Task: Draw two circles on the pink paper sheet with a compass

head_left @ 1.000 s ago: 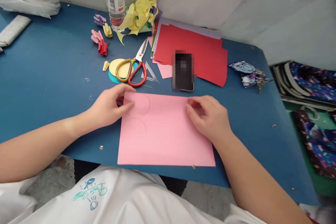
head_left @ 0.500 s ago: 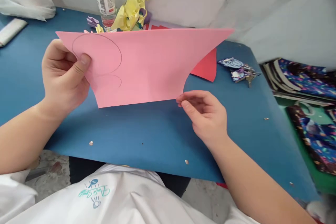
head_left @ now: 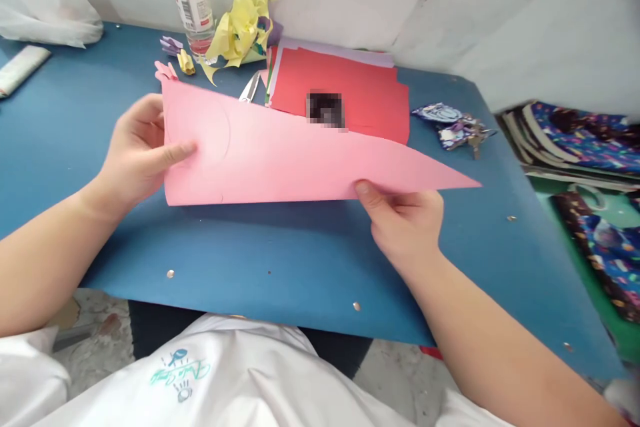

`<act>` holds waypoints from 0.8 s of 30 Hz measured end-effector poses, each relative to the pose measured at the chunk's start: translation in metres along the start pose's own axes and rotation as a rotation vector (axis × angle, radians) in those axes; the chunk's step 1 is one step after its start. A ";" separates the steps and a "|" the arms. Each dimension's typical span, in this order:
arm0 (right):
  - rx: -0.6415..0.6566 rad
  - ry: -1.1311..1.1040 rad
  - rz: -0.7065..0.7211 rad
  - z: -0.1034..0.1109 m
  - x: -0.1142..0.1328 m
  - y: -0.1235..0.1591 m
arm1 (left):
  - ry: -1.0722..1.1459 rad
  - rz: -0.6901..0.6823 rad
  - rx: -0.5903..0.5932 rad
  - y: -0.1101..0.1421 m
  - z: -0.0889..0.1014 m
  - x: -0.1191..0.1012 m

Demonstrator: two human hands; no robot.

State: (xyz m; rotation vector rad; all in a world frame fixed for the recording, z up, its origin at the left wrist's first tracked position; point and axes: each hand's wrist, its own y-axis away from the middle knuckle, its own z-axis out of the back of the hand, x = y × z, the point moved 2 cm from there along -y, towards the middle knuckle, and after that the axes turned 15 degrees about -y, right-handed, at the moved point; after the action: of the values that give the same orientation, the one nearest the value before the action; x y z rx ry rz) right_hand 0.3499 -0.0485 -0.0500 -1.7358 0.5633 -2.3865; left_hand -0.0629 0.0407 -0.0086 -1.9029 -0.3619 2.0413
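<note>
Pink paper sheet (head_left: 280, 163) is being held clear of the blue counter (head_left: 260, 247), tilted and slightly bowed, with its right corner tapering to a point out past the right hand. Its surface is showing plain and uncreased; a faint pencilled circle is showing near the left end. Left hand (head_left: 137, 153) is gripping the sheet's left edge, thumb lying across the near face and fingers (head_left: 145, 110) closing behind it. Right hand (head_left: 407, 220) is pinching the lower edge, thumb on top and the remaining fingers curling underneath.

Behind the sheet, a stack of red paper (head_left: 350, 90) is lying flat on the counter, with a blurred dark object (head_left: 325, 109) sitting on it. Scissor blades (head_left: 249, 88) are showing just above the sheet's top edge. Further back, a clear bottle (head_left: 189, 3) is standing upright beside crumpled yellow paper scraps (head_left: 243, 10). Small rolled paper pieces (head_left: 175, 57) are lying near the bottle. A patterned cloth bundle (head_left: 453, 125) is resting to the right.
</note>
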 end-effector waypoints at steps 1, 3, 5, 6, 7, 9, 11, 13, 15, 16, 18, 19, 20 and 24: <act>-0.047 0.001 0.000 -0.001 0.004 0.004 | -0.028 0.067 0.065 0.002 -0.001 0.004; -0.207 -0.037 0.077 -0.004 0.016 0.013 | -0.060 0.149 0.114 0.006 -0.004 0.007; -0.333 -0.055 0.139 -0.006 0.027 0.021 | -0.051 0.108 0.042 0.009 -0.008 0.002; -0.377 -0.060 0.155 -0.007 0.031 0.024 | -0.043 0.035 -0.025 0.010 -0.009 -0.003; -0.424 -0.068 0.176 -0.007 0.034 0.026 | -0.044 -0.058 -0.097 0.011 -0.011 -0.007; -0.459 -0.095 0.258 -0.006 0.035 0.025 | -0.075 -0.232 -0.207 0.011 -0.013 -0.012; -0.435 -0.140 0.361 -0.005 0.031 0.020 | -0.097 -0.317 -0.259 0.010 -0.014 -0.011; -0.376 -0.167 0.376 -0.007 0.022 0.013 | -0.066 -0.310 -0.256 0.008 -0.013 -0.004; -0.347 -0.178 0.307 -0.011 0.013 0.007 | 0.001 -0.213 -0.176 0.007 -0.013 0.000; -0.345 -0.182 0.277 -0.013 0.010 0.006 | 0.031 -0.125 -0.115 0.007 -0.014 0.001; -0.367 -0.223 0.285 -0.016 0.008 0.005 | 0.047 0.114 0.030 0.011 -0.017 0.000; -0.392 -0.259 0.308 -0.017 0.009 0.005 | 0.020 0.235 0.091 0.014 -0.019 -0.003; -0.418 -0.296 0.336 -0.017 0.011 0.005 | -0.029 0.328 0.139 0.017 -0.020 -0.005; -0.414 -0.291 0.390 -0.016 0.016 0.005 | -0.215 0.347 0.120 0.028 -0.020 -0.012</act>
State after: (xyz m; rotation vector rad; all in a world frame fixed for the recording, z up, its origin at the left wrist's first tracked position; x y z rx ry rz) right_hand 0.3286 -0.0551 -0.0419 -1.8597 1.2799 -1.8006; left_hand -0.0445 0.0098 -0.0099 -1.7774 0.0488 2.4377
